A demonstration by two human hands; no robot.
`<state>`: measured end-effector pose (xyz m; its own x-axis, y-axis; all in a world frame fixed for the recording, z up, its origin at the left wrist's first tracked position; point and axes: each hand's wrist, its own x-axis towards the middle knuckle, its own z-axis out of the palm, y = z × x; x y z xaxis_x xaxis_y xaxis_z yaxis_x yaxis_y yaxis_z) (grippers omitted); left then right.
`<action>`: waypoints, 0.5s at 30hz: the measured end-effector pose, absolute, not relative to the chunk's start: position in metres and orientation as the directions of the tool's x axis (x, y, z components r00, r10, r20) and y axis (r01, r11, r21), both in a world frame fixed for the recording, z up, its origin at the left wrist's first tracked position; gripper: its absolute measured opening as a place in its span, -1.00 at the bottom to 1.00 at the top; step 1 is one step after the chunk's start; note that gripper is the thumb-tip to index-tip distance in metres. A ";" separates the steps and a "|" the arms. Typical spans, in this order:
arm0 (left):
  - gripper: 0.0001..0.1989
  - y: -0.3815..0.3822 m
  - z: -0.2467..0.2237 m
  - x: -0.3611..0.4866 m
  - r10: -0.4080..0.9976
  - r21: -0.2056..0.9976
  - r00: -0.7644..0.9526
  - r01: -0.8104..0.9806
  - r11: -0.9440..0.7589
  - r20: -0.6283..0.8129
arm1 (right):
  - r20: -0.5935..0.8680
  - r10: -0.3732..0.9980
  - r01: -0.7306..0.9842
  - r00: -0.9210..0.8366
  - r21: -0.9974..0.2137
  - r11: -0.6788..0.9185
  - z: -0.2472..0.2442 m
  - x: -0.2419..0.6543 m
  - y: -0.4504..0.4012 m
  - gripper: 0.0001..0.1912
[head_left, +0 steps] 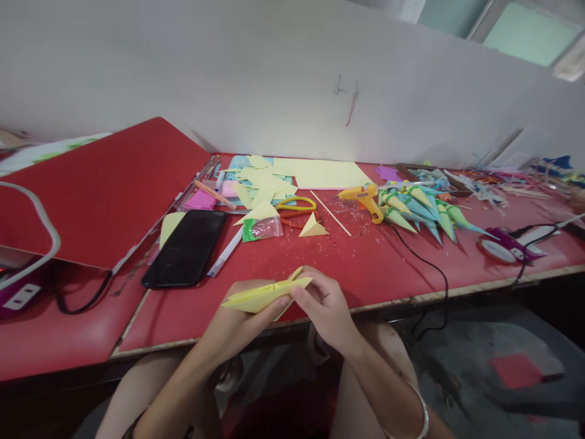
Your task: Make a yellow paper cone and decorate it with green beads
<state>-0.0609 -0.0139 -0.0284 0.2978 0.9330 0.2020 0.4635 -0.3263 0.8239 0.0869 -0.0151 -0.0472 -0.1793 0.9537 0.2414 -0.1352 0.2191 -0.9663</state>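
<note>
A folded piece of yellow paper (260,297) is held between both hands, just above the front edge of the red table (219,302). My left hand (244,320) grips it from below, thumb along its near side. At its right end, my right hand (324,302) pinches the paper between thumb and fingers. Beyond the hands lie a small folded yellow paper piece (313,226), scissors (297,204) with yellow and red handles, and a small green-and-clear plastic packet (262,228). A thin wooden stick (331,213) rests right of the scissors.
A black phone (185,249) and a pen (226,251) lie to the left, near a raised red board (109,195). Yellow paper scraps (260,183) are piled at the back. On the right are a yellow glue gun (365,198), its black cord (423,262), and several paper cones (418,207).
</note>
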 end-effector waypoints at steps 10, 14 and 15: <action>-0.73 -0.013 -0.031 -0.056 0.960 0.848 0.228 0.464 -0.255 0.164 | 0.044 0.999 -0.192 -0.009 -0.980 0.042 -0.048 0.085 -0.014 -0.78; -0.72 -0.014 -0.032 -0.055 0.965 0.852 0.201 0.462 -0.246 0.169 | 0.083 0.997 -0.222 0.011 -0.972 0.083 -0.047 0.085 -0.014 -0.76; -0.72 -0.014 -0.032 -0.056 0.966 0.854 0.199 0.461 -0.240 0.164 | 0.090 0.996 -0.236 0.014 -0.968 0.090 -0.046 0.085 -0.014 -0.76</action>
